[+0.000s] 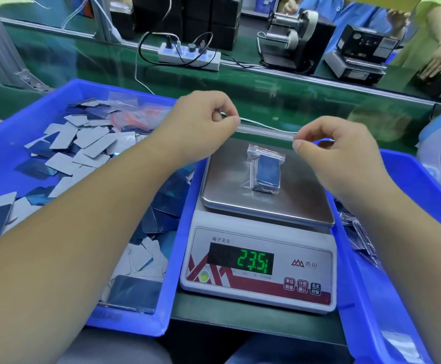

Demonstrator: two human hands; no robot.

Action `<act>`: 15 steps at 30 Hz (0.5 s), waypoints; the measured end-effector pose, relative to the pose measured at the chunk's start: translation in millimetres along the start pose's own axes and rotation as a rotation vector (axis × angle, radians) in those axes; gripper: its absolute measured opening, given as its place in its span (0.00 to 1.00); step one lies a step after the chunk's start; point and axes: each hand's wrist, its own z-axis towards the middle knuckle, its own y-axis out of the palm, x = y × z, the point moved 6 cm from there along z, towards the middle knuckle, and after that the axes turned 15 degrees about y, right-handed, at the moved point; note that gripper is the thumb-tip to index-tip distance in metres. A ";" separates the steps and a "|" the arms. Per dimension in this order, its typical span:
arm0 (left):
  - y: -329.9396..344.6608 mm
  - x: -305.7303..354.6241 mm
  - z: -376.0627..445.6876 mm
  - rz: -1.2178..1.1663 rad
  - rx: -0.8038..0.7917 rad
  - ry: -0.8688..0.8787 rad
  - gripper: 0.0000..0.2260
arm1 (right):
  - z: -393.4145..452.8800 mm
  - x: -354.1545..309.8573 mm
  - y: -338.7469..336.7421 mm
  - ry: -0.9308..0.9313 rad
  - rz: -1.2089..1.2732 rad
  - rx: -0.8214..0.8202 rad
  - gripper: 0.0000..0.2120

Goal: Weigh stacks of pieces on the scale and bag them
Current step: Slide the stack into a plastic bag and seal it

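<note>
Head view of a weighing station. Below and between the two hands, a digital scale (260, 261) stands on the green worktop (240, 317); its steel pan (224, 187) carries a small clear zip bag (265, 169) filled with a stack of blue pieces, lying just below the right hand. The green display (253, 260) reads 23.51.

The left hand (201, 122) is raised over the far left corner of the pan, thumb and forefinger pinched together, the other fingers curled. The right hand (335, 151) is raised over the far right corner in the same pinch. A thin clear strip (264, 127) runs between the two pinches; whether the hands grip it or it lies behind them cannot be told.

Under the left forearm, a blue tray (135, 329) holds loose grey and blue pieces (64, 143) and empty bags. Under the right forearm, a second blue tray (398, 166) holds filled bags (361, 232).
</note>
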 end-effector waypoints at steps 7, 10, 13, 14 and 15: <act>11.1 -0.2 -3.1 -0.040 -0.100 0.008 0.07 | -4.8 -3.4 6.5 -0.029 -0.047 -0.031 0.08; 15.6 1.7 -5.0 -0.058 -0.143 0.034 0.09 | -5.6 -5.1 9.5 -0.051 -0.067 -0.062 0.08; 18.2 2.4 -5.4 -0.062 -0.163 0.046 0.09 | -6.5 -6.4 11.4 -0.067 -0.074 -0.079 0.09; 18.6 2.2 -5.4 -0.069 -0.165 0.048 0.09 | -7.1 -6.8 11.7 -0.069 -0.078 -0.083 0.09; 18.9 2.1 -5.5 -0.074 -0.166 0.050 0.09 | -7.7 -7.0 12.2 -0.070 -0.082 -0.087 0.08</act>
